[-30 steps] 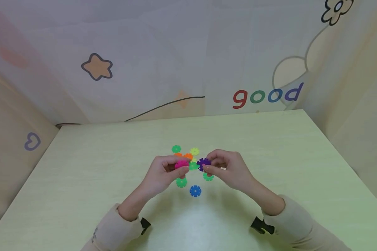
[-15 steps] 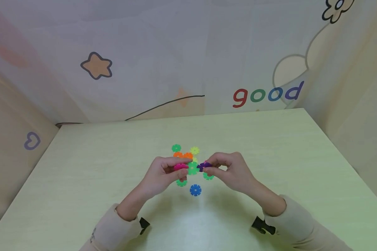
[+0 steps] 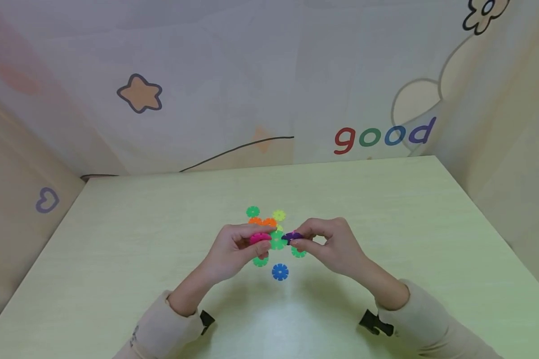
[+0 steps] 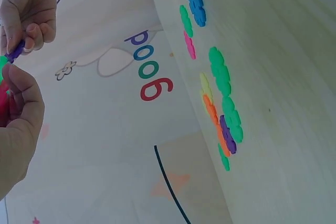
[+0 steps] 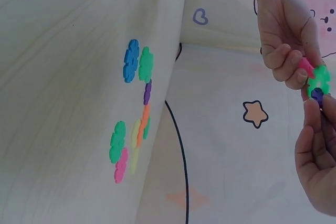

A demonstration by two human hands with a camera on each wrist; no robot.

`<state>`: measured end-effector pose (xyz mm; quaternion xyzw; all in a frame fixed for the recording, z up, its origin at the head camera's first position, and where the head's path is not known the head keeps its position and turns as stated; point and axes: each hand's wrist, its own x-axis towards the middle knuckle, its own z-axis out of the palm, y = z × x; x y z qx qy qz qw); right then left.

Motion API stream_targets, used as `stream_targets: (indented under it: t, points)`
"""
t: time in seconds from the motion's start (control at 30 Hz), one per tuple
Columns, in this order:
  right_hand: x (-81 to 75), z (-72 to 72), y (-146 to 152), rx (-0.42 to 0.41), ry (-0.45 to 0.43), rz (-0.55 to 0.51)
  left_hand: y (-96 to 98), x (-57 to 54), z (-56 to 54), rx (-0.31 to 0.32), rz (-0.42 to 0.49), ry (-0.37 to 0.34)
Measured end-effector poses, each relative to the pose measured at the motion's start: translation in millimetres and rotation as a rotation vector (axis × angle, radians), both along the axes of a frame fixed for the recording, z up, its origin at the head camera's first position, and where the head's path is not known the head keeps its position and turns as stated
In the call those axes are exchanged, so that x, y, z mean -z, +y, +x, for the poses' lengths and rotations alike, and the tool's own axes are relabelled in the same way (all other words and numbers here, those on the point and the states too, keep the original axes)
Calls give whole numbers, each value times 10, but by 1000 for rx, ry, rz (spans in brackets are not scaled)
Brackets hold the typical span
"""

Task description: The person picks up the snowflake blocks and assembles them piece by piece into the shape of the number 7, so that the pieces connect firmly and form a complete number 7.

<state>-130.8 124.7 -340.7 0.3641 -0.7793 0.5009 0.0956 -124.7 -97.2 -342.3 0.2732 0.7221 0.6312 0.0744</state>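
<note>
In the head view my left hand (image 3: 229, 249) pinches a pink notched snowflake disc (image 3: 259, 238) between thumb and fingers. A green snowflake disc (image 3: 277, 241) stands between the two hands, its face toward the head camera and its left side at the pink one. My right hand (image 3: 332, 244) pinches a purple snowflake disc (image 3: 291, 238), tilted nearly edge-on, at the green disc's right side. The right wrist view shows the green disc (image 5: 318, 78) with pink and purple pieces against it. Fingers partly cover the pink and purple discs.
Loose snowflake discs lie on the pale table (image 3: 161, 224) under and around the hands. A blue disc (image 3: 280, 272) is nearest, orange discs (image 3: 269, 223) and a yellow disc (image 3: 279, 215) lie behind, and a green disc (image 3: 253, 212) is farthest. A printed cloth hangs behind the table.
Between my right fingers the purple disc has turned from face-on to nearly edge-on. The pink disc has tilted flatter, and the green disc shows more of its face. Both hands stay nearly in place.
</note>
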Motion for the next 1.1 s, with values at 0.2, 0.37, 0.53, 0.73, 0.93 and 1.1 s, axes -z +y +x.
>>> stream_targets:
  t: [0.2, 0.37, 0.53, 0.73, 0.93, 1.1]
  points:
    - [-10, -4, 4, 6, 42, -9, 14, 20, 2, -25, -45, 24]
    - [-7, 2, 5, -17, 54, -7, 23, 15, 5, -46, -97, 98]
    - [-3, -9, 35, -36, 33, 8, 15, 16, 7, -51, -115, 111]
    - [-2, -35, 100, -17, -21, 65, -19, -6, 24, -77, -121, 73]
    - [27, -174, 184, 79, -173, 216, -91, 33, 3, -128, -157, 54]
    - [116, -380, 256, 90, -300, 287, -145, 62, -25, -147, -173, 49]
